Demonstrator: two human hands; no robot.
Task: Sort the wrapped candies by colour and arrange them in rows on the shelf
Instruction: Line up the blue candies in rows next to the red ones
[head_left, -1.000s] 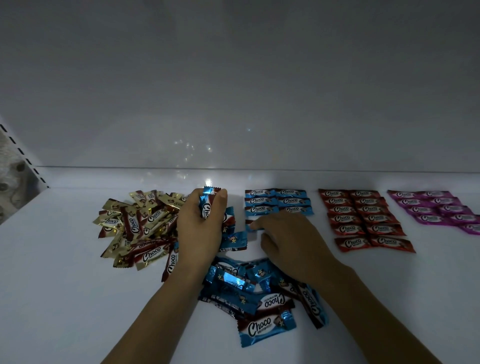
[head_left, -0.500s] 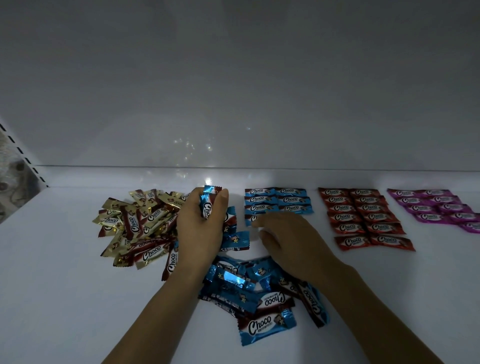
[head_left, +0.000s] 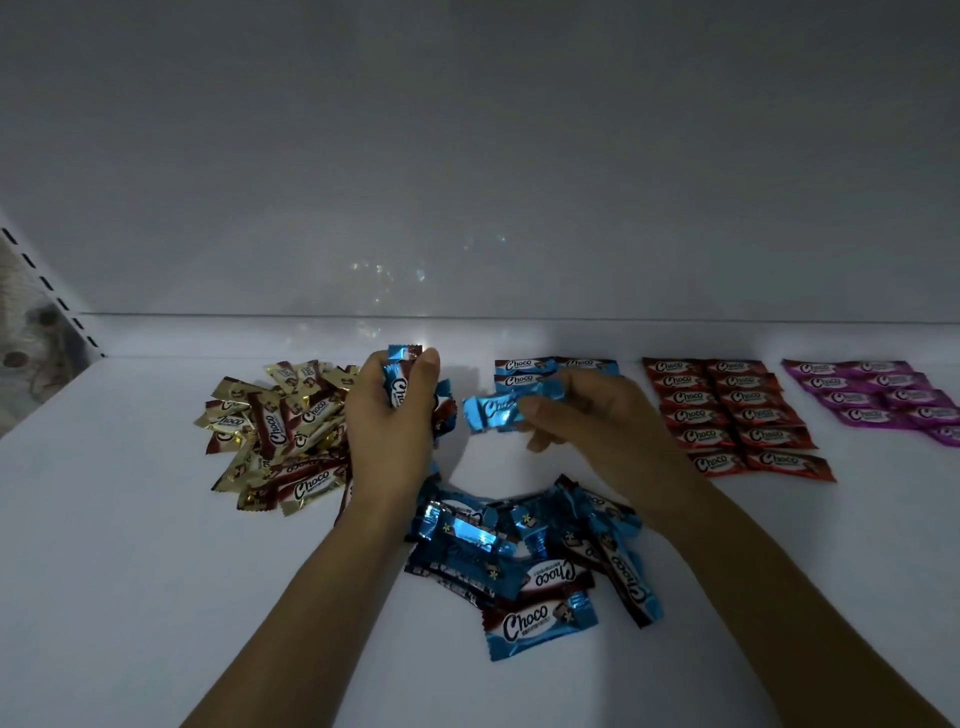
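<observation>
Evidently the fingers (head_left: 543, 413) of the right hand (head_left: 597, 431) pinch one blue candy (head_left: 488, 413), label up, probably for the blue rows (head_left: 524, 368) just beyond them. The left hand (head_left: 389, 431) grips a blue bundle (head_left: 400, 387), seemingly as stock. Back toward the wrists, a loose blue pile (head_left: 519, 551) lies on the shelf (head_left: 156, 519).

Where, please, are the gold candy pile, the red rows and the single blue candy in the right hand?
gold candy pile (head_left: 275, 441), head view, middle of the heap.
red rows (head_left: 691, 415), head view, a wrapper in the left column.
blue candy (head_left: 491, 413), head view, its shiny front face.
</observation>
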